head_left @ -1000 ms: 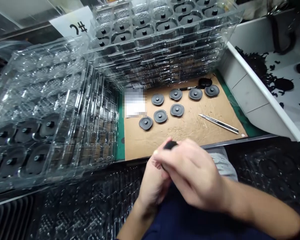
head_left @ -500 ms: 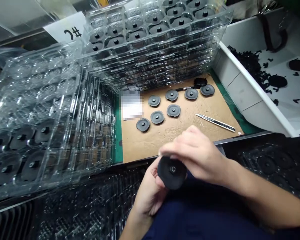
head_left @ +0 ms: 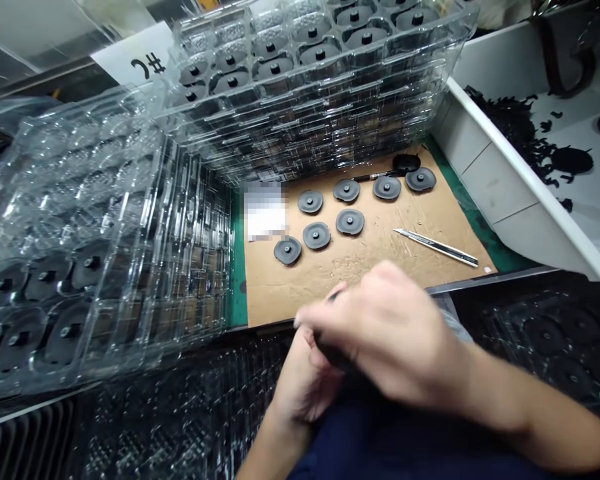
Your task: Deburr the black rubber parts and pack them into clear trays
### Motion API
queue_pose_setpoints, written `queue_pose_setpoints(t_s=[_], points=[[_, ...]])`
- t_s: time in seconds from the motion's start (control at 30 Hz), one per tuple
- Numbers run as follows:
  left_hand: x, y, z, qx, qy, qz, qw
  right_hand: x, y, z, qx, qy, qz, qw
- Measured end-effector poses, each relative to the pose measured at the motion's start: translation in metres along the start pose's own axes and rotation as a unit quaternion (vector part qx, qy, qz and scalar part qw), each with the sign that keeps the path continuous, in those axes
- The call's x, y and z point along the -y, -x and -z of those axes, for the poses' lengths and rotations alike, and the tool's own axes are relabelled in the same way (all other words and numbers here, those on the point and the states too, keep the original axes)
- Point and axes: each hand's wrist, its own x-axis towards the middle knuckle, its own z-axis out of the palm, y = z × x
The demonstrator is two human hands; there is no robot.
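Note:
My left hand (head_left: pixel 305 380) is closed around a black rubber disc (head_left: pixel 333 353), just in front of the table's near edge. Over that disc lies my right hand (head_left: pixel 387 330), blurred by motion, with its fingers bent and pressed together against the disc's far side. Most of the disc is hidden under the right hand. Beyond my hands, several grey-black discs with a small centre stud, such as this one (head_left: pixel 350 221), lie in two rows on a cardboard sheet (head_left: pixel 300 293). A slim craft knife (head_left: pixel 436 247) rests to their right.
Stacked clear plastic trays (head_left: pixel 305 113) filled with discs line the back, and another stack (head_left: pixel 130 267) stands at left. A white bin (head_left: pixel 480 143) with black scraps is on the right. A dark round piece (head_left: pixel 407 162) and a white paper (head_left: pixel 266 225) lie on the cardboard.
My right hand has swung down and across the disc, covering its face, which showed before. My left hand stays nearly in place. The view has shifted slightly.

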Motion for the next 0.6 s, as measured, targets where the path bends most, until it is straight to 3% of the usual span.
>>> queue_pose_setpoints(t_s=[0.1,0.2,0.3,0.37,0.5,0.6], points=[[-0.003,-0.002,0.000,0.015,0.033,-0.021,0.999,-0.041,0.011,-0.008,-0.065,0.010,-0.208,0.976],[-0.005,-0.005,0.005,0.015,0.061,-0.031,0.998,-0.080,0.044,-0.032,-0.024,0.012,-0.310,0.950],[-0.005,-0.010,0.010,-0.006,0.070,-0.041,0.997,-0.095,0.077,-0.053,0.039,-0.014,-0.313,0.949],[-0.004,-0.013,0.012,-0.010,0.067,-0.045,0.997,-0.090,0.081,-0.054,0.040,-0.026,-0.320,0.946],[-0.001,-0.017,0.011,-0.007,0.044,-0.053,0.998,-0.051,0.043,-0.029,-0.036,-0.027,-0.295,0.955],[-0.001,-0.018,0.012,-0.024,0.018,-0.057,0.998,-0.016,0.011,-0.018,-0.067,-0.011,-0.150,0.986]])
